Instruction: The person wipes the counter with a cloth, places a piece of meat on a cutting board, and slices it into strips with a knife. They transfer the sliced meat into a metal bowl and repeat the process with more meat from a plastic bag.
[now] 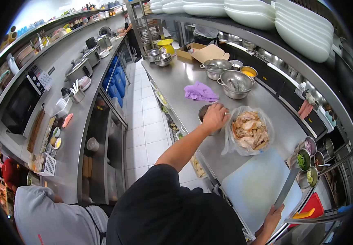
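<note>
My left hand [216, 117] is closed at the right rim of a small metal bowl [203, 111], covering much of it; what is inside is hidden. Just right of that hand, a clear plastic bag [230, 141] lies open around pale pieces of meat [251, 130], possibly cooked chicken. My right hand [272, 219] grips a long-bladed knife [286, 189] by its handle, the blade pointing away over the right side of a white cutting board [248, 179].
Beyond the bag stand metal colanders [235, 83] and a purple cloth [201, 91]. Metal cups of chopped vegetables [303, 159] line the right edge. Stacked white dishes [301, 28] fill the overhead shelf. A person in a grey shirt [58, 216] is close at the left.
</note>
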Available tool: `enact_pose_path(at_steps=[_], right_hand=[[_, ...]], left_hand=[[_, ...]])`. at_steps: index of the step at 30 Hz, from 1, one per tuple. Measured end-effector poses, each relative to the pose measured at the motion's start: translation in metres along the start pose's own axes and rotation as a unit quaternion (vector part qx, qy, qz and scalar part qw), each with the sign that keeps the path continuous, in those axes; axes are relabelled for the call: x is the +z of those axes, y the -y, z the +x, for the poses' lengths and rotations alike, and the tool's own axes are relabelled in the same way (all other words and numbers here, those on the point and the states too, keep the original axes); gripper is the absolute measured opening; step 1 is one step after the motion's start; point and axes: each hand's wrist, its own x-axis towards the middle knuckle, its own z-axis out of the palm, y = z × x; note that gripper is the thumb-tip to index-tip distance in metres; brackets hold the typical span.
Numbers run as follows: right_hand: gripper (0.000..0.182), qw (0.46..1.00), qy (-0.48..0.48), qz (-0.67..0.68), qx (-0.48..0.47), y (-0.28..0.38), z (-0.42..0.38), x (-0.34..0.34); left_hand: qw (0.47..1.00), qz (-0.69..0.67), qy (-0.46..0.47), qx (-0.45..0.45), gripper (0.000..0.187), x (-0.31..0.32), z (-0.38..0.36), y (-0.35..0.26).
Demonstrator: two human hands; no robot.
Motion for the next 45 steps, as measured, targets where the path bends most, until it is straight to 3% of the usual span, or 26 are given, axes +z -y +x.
enact_pose_path(at_steps=[2, 4, 6, 7, 9, 10, 12, 13, 15, 16, 19, 22, 25, 28, 37, 40, 45], right_hand=[[0.053, 1.000, 0.012, -0.007, 0.017, 0.018, -0.003, -0.004], [0.051, 0.999, 0.037, -0.026, 0.012, 0.032, 0.001, -0.007], [0.049, 0.998, 0.032, -0.057, -0.020, 0.040, 0.003, -0.006], [0.048, 0.996, 0.028, -0.074, -0.033, 0.042, 0.003, -0.007], [0.048, 0.997, 0.066, -0.037, 0.036, 0.038, 0.013, -0.010], [0.048, 0.993, 0.084, -0.020, 0.077, 0.032, 0.015, -0.012], [0.045, 0.996, 0.048, 0.031, 0.065, 0.017, 0.009, -0.013], [0.046, 0.989, 0.070, 0.059, 0.116, 0.011, 0.000, -0.013], [0.046, 0.980, 0.080, -0.007, 0.183, 0.034, -0.011, -0.025], [0.044, 0.992, 0.029, -0.015, 0.124, 0.035, -0.025, -0.025], [0.041, 0.979, 0.024, 0.056, 0.196, 0.039, -0.035, -0.028], [0.039, 0.976, 0.002, 0.085, 0.199, 0.031, -0.038, -0.027], [0.037, 0.974, -0.019, 0.077, 0.211, 0.028, -0.038, -0.024], [0.037, 0.979, -0.027, 0.076, 0.186, 0.033, -0.038, -0.025], [0.041, 0.980, -0.035, 0.068, 0.183, 0.032, -0.040, -0.022], [0.041, 0.979, -0.049, 0.069, 0.184, 0.032, -0.040, -0.020], [0.043, 0.980, -0.053, 0.085, 0.174, 0.031, -0.039, -0.020]], left_hand=[[0.997, 0.013, -0.060, 0.051, 0.018, -0.011, 0.007, -0.032], [0.989, -0.108, 0.053, 0.090, 0.020, 0.010, 0.011, -0.050], [0.974, -0.174, 0.103, 0.101, 0.028, 0.036, 0.010, -0.079], [0.979, -0.131, 0.086, 0.129, 0.031, 0.051, 0.010, -0.096], [0.980, -0.048, 0.057, 0.186, 0.039, 0.075, 0.004, -0.124], [0.977, 0.011, 0.093, 0.190, 0.046, 0.080, -0.006, -0.130], [0.964, 0.075, 0.152, 0.203, 0.048, 0.100, -0.018, -0.134], [0.964, 0.067, 0.167, 0.197, 0.049, 0.101, -0.019, -0.137], [0.966, 0.031, 0.170, 0.193, 0.054, 0.103, -0.017, -0.126], [0.972, -0.018, 0.167, 0.167, 0.058, 0.101, -0.018, -0.123], [0.985, -0.083, 0.120, 0.087, 0.060, 0.071, -0.018, -0.134], [0.972, -0.196, 0.126, 0.034, 0.061, 0.067, -0.011, -0.133], [0.984, -0.141, 0.104, 0.045, 0.058, 0.093, 0.006, -0.109], [0.961, -0.172, 0.216, 0.009, 0.046, 0.098, 0.034, -0.101], [0.893, 0.003, 0.376, 0.246, 0.020, 0.092, 0.081, -0.087], [0.885, -0.012, 0.339, 0.320, 0.019, 0.097, 0.077, -0.089], [0.845, 0.117, 0.371, 0.368, 0.020, 0.086, 0.085, -0.106]])
